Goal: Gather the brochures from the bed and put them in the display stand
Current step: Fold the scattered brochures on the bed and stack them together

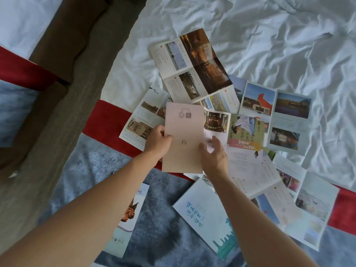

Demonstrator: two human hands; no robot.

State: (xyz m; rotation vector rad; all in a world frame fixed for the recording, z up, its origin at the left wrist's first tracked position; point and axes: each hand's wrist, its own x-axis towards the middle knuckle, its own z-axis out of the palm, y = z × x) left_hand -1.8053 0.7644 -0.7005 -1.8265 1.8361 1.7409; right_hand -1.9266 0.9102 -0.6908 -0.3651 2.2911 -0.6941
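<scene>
1. Pale pink brochure (184, 135), frame centre: matt paper, smooth.
2. Unfolded photo brochures (194, 64), upper centre and right: creased printed paper.
3. White sheet (269, 35), upper right: wrinkled cloth.
4. Grey blanket (161, 224), lower centre: fuzzy cloth.

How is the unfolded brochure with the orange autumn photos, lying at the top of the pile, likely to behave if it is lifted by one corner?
The unfolded brochure is thin paper with visible crease lines, so it would probably sag and bend along those folds. It looks light, likely an easy one-hand lift. Its lower edge overlaps neighbouring brochures, so pulling it may drag them along.
</scene>
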